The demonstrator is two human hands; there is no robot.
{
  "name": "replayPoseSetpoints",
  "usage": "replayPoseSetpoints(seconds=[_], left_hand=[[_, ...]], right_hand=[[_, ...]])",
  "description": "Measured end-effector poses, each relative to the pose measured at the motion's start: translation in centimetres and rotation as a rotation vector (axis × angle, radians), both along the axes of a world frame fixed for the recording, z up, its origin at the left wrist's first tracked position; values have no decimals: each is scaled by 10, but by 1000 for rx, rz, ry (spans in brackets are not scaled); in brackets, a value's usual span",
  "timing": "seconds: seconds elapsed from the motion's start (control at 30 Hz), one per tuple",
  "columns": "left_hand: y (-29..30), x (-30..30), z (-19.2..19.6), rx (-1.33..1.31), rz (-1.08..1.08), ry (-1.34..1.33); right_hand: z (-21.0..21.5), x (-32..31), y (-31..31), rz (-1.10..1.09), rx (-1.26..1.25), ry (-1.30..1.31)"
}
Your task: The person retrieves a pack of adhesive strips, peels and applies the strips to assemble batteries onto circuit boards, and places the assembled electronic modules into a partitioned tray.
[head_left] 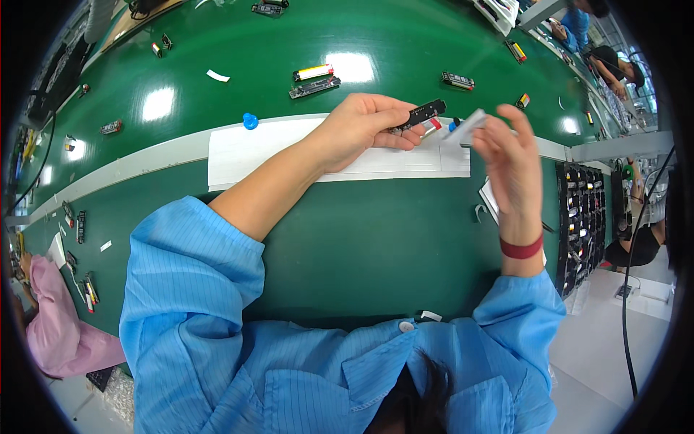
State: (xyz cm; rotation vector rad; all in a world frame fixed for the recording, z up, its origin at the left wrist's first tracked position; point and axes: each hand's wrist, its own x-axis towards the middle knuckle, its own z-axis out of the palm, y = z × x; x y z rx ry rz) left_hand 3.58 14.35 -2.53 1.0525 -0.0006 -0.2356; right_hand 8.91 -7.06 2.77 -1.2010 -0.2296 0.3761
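Observation:
My left hand [354, 130] pinches a small black circuit board [426, 111] between thumb and fingers, tilted above a white paper sheet [260, 152]. Just below the board, a small battery with a red end [432, 126] shows in part beside my fingertips. My right hand [512, 152], with a red band on its wrist, is raised to the right of the board. Between its thumb and fingers is a pale, flat strip [464, 129], blurred and reaching toward the board. A blue knob [454, 124] shows behind the strip. Another blue knob [250, 121] stands at the sheet's upper edge.
Beyond the pale ledge, a battery [313, 71] and a circuit board [315, 87] lie on the green bench, with several similar parts scattered around. A black tray of parts [580, 210] stands at right. A co-worker's pink sleeve [61, 318] is at left.

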Motion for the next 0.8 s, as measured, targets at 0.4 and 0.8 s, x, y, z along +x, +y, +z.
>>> replayPoseSetpoints(seconds=[0.4, 0.8], left_hand=[[-4, -3, 3, -77, 16, -9], [0, -2, 24, 344, -389, 118]], right_hand=[[-36, 5, 32, -31, -45, 38], [3, 87, -4, 498, -627, -21]])
